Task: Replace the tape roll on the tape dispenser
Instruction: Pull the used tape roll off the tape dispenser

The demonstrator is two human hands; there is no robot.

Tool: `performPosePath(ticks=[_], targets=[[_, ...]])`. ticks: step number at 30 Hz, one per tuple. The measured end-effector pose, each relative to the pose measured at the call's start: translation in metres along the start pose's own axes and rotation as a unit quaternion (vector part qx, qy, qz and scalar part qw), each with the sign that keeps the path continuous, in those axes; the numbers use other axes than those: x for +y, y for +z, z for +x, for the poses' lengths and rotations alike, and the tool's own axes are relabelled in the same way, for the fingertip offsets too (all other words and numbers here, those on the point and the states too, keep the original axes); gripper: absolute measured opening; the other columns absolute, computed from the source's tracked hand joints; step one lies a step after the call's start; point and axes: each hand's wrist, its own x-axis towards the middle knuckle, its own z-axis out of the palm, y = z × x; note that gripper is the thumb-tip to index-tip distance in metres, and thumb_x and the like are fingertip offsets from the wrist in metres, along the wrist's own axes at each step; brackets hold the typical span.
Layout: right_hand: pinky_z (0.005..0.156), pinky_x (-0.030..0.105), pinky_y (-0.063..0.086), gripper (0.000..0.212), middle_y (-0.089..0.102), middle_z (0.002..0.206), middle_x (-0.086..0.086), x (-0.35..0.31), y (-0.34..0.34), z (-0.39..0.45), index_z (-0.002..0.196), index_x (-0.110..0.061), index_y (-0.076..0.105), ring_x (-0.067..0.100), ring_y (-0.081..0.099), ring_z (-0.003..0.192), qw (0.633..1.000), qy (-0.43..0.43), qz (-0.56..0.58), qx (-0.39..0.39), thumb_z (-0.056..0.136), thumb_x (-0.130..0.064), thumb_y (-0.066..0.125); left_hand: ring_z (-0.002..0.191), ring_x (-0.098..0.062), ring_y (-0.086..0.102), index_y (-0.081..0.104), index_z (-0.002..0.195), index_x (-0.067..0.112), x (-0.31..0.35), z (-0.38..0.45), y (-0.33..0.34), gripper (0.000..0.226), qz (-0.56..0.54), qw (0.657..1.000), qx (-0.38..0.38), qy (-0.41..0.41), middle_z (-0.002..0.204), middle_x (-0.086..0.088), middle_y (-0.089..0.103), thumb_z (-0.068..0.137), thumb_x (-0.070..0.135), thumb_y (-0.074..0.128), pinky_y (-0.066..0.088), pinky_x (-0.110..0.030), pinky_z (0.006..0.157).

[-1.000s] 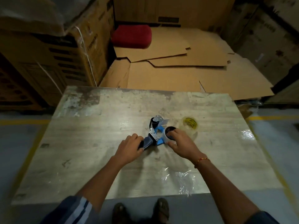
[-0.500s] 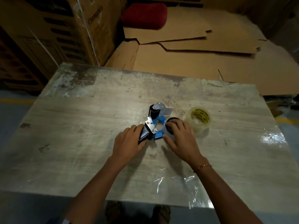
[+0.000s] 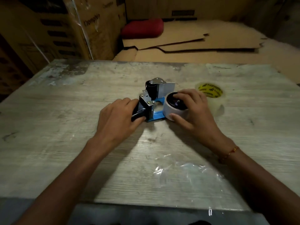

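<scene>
Your left hand (image 3: 119, 115) is wrapped around the black handle of the blue-and-metal tape dispenser (image 3: 151, 101), which lies on its side near the middle of the worn grey wooden table (image 3: 65, 143). Your right hand (image 3: 193, 111) grips the nearly empty white tape core (image 3: 176, 109) on its spool, thumb and fingers pinching its rim. The fresh clear tape roll with the yellow label (image 3: 211, 96) sits just beyond that hand.

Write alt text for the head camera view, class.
Two hands work on a blue tape dispenser on a worn table: the left hand holds its black handle, the right hand grips the nearly empty roll on its hub. A fresh clear tape roll lies behind the right hand.
</scene>
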Motion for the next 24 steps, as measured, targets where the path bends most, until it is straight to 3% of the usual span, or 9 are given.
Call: performPosePath(ticks=[2, 6, 9, 14, 18, 22, 24], targets=[[0.111, 0.031, 0.035, 0.07, 0.043, 0.143, 0.009, 0.001, -0.004, -0.004, 0.14, -0.015, 0.049, 0.026, 0.041, 0.131, 0.999, 0.019, 0.049, -0.006, 0.081, -0.042, 0.076, 0.08, -0.023, 0.06, 0.062, 0.112, 0.02, 0.0, -0.007, -0.003, 0.041, 0.018, 0.999, 0.022, 0.016, 0.094, 0.001, 0.065, 0.083, 0.05, 0.067, 0.035, -0.03, 0.062], [0.109, 0.011, 0.029, 0.099, 0.037, 0.148, 0.007, -0.019, -0.011, -0.018, 0.152, -0.02, 0.029, 0.012, 0.039, 0.131, 0.992, 0.044, 0.111, -0.034, 0.073, -0.043, 0.085, 0.083, -0.025, 0.056, 0.058, 0.113, 0.018, 0.005, -0.031, -0.016, 0.045, 0.051, 0.996, 0.067, 0.024, 0.099, -0.001, 0.061, 0.079, 0.045, 0.072, 0.031, -0.032, 0.067], [0.106, 0.022, 0.036, 0.108, 0.041, 0.142, 0.005, -0.041, -0.016, -0.037, 0.155, -0.025, 0.02, 0.012, 0.042, 0.127, 0.991, 0.043, 0.117, -0.042, 0.071, -0.041, 0.087, 0.088, -0.026, 0.054, 0.055, 0.116, 0.018, 0.008, -0.053, -0.031, 0.049, 0.063, 0.994, 0.086, 0.022, 0.103, -0.003, 0.059, 0.079, 0.044, 0.073, 0.037, -0.037, 0.072], [0.104, 0.025, 0.041, 0.112, 0.042, 0.142, 0.001, -0.07, -0.027, -0.072, 0.155, -0.029, 0.017, 0.01, 0.045, 0.125, 0.989, 0.048, 0.142, -0.016, 0.07, -0.04, 0.088, 0.088, -0.023, 0.053, 0.053, 0.121, 0.018, 0.016, -0.089, -0.055, 0.052, 0.069, 0.994, 0.082, 0.036, 0.105, -0.001, 0.059, 0.081, 0.047, 0.072, 0.038, -0.036, 0.074], [0.1, 0.011, 0.04, 0.105, 0.043, 0.14, -0.001, -0.087, -0.038, -0.089, 0.154, -0.032, 0.02, 0.008, 0.048, 0.123, 0.982, 0.048, 0.183, 0.009, 0.073, -0.042, 0.086, 0.084, -0.023, 0.056, 0.056, 0.121, 0.019, 0.016, -0.103, -0.07, 0.05, 0.052, 0.995, 0.07, 0.05, 0.1, 0.001, 0.061, 0.083, 0.049, 0.067, 0.039, -0.034, 0.068], [0.097, 0.029, 0.052, 0.101, 0.051, 0.14, 0.004, -0.095, -0.053, -0.09, 0.152, -0.024, 0.028, 0.014, 0.055, 0.12, 0.974, 0.07, 0.211, 0.044, 0.07, -0.063, 0.073, 0.079, -0.022, 0.061, 0.06, 0.122, 0.018, 0.015, -0.108, -0.077, 0.05, 0.037, 0.997, 0.038, 0.053, 0.097, 0.001, 0.067, 0.087, 0.054, 0.055, 0.038, -0.028, 0.059], [0.092, 0.027, 0.054, 0.101, 0.055, 0.138, 0.002, -0.099, -0.059, -0.091, 0.15, -0.024, 0.031, 0.013, 0.058, 0.115, 0.972, 0.082, 0.215, 0.044, 0.068, -0.067, 0.07, 0.08, -0.02, 0.062, 0.059, 0.123, 0.018, 0.015, -0.109, -0.077, 0.053, 0.023, 0.998, 0.035, 0.052, 0.098, 0.002, 0.067, 0.087, 0.056, 0.051, 0.041, -0.029, 0.059]])
